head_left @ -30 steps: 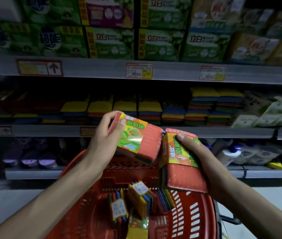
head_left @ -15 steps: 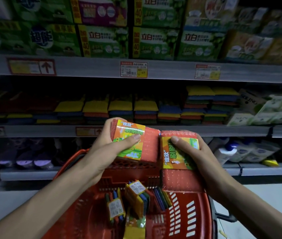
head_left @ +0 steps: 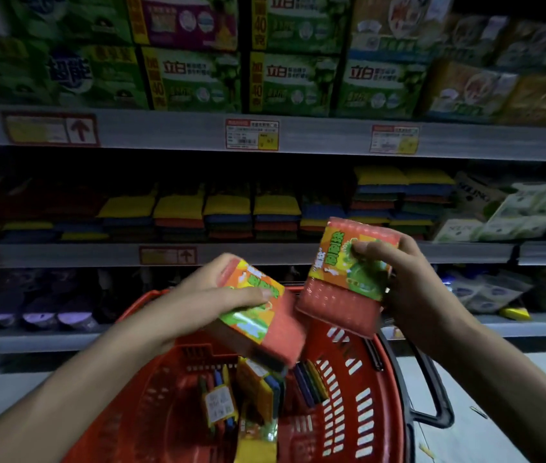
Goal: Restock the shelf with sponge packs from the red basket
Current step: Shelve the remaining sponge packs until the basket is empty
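My left hand [head_left: 204, 297] grips a red sponge pack [head_left: 264, 324] with an orange and green label, tilted over the red basket [head_left: 358, 406]. My right hand [head_left: 411, 285] grips a second red sponge pack [head_left: 341, 295], held higher and to the right, above the basket's far rim. Several more sponge packs [head_left: 258, 385] stand on edge inside the basket. The middle shelf [head_left: 298, 253] behind holds stacks of yellow, blue and red sponges [head_left: 228, 215].
Green boxes [head_left: 191, 78] fill the top shelf above price tags [head_left: 251, 133]. White packets [head_left: 525, 212] lie at the right of the middle shelf. Bottles and pouches [head_left: 485, 289] sit on the lowest shelf. The basket's black handle [head_left: 431, 389] hangs to the right over pale floor.
The two packs, held side by side before, have parted: my right hand lifted its pack up and right, and my left hand lowered and tilted its pack over the basket.
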Action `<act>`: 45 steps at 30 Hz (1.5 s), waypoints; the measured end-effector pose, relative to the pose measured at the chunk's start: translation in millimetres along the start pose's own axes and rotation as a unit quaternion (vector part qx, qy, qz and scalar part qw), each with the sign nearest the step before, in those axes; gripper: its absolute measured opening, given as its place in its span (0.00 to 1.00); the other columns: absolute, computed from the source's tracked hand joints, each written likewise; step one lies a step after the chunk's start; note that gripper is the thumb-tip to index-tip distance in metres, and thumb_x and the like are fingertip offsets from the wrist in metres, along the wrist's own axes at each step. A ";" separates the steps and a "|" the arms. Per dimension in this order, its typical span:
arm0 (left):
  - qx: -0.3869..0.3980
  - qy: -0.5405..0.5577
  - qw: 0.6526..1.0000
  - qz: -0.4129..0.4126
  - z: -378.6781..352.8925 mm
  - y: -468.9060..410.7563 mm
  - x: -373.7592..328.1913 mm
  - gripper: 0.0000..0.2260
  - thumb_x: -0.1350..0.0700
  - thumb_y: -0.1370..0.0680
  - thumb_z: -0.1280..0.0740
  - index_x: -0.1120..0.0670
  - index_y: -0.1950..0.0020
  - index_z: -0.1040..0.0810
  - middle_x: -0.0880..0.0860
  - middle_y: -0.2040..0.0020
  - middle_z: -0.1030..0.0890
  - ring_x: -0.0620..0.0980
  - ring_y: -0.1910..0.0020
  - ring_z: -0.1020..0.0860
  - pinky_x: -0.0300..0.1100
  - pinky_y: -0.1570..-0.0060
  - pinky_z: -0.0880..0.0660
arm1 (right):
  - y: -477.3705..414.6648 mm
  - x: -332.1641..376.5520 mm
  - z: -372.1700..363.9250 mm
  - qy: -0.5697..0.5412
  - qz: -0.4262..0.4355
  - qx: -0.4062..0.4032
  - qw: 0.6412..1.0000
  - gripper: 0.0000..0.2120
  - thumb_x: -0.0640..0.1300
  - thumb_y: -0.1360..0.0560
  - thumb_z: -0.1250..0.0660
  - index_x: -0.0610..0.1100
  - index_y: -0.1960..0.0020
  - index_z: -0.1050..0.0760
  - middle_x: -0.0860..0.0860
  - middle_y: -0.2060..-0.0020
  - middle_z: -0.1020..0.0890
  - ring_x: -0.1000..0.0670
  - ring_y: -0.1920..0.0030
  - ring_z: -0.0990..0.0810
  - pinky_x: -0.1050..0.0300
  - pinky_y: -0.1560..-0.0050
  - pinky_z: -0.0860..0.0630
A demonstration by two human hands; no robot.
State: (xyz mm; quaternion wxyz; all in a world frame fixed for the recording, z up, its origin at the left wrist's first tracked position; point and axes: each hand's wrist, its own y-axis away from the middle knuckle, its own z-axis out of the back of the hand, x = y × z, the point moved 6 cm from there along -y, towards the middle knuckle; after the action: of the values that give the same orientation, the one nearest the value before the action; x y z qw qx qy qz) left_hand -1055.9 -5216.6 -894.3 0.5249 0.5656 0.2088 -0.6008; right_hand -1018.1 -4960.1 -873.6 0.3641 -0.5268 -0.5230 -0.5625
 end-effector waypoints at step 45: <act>0.070 0.110 0.987 0.091 -100.5 -65.1 74.5 0.50 0.18 0.57 0.30 0.44 0.41 0.21 0.50 0.40 0.20 0.54 0.35 0.23 0.50 0.28 0.32 | 6.5 -49.2 -33.7 -0.123 -0.063 0.017 0.990 0.31 0.49 0.31 0.22 0.39 0.32 0.27 0.39 0.45 0.14 0.37 0.46 0.14 0.42 0.47 0.16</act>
State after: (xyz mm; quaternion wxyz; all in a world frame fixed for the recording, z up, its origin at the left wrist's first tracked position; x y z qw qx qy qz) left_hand -1051.9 -5137.6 -1011.0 0.5100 0.6805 0.1705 -0.4977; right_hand -1010.2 -5001.0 -916.8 0.2696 -0.5515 -0.6060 -0.5059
